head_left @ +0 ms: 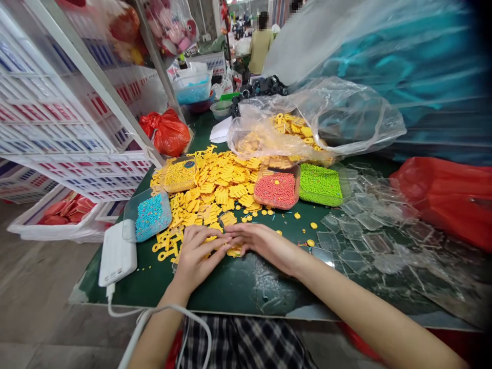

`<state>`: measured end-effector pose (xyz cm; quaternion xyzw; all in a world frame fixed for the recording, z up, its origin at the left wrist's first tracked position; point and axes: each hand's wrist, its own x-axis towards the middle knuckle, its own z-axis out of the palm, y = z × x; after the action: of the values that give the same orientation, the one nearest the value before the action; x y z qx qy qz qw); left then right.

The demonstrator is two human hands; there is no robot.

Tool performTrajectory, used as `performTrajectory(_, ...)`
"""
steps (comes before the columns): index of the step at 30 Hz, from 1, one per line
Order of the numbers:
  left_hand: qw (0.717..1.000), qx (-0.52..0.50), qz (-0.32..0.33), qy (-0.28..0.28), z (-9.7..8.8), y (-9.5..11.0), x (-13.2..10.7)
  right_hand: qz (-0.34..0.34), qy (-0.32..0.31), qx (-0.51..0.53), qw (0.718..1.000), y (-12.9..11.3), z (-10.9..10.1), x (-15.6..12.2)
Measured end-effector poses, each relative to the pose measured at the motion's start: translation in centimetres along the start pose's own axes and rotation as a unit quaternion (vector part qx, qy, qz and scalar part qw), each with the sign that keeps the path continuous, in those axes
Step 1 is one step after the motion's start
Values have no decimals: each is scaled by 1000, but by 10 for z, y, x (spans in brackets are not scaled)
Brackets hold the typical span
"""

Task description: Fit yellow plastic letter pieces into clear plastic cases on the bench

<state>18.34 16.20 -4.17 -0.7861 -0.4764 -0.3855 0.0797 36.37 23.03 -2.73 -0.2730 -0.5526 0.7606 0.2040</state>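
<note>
My left hand and my right hand meet low over the front of the green table, fingertips touching. A small yellow plastic piece shows beneath the right fingers, which curl over it. The left fingers are bent and drawn together, and what lies inside them is hidden. Just beyond spreads a heap of flat yellow plastic pieces. Around it stand clear trays of small beads: blue, yellow, red and green.
A white power bank with a cable lies at the left. Thin clear plastic pieces are scattered on the right, near a red bag. Behind sit an open plastic bag of yellow pieces and a tied red bag. Crates rise left.
</note>
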Motion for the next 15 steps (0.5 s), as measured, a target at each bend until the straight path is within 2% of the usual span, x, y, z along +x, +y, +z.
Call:
performTrajectory(1,1000,-6,2,-1,0,0,-1,35,-26,80,996,0,4,1)
performTrajectory(3,1000,-17,0,-14,2,0,-3,95,-46,173,979,-3,10,3)
performTrajectory(6,999,-22,-12,-38,3,-3,-7,142,-25,203,969,-9,16,4)
performTrajectory(12,999,-23,-18,-42,-1,-7,-12,136,-13,207,969,-12,19,-11)
performTrajectory(15,999,-18,-29,-27,-4,-7,-13,102,29,229,968,-15,-2,-22)
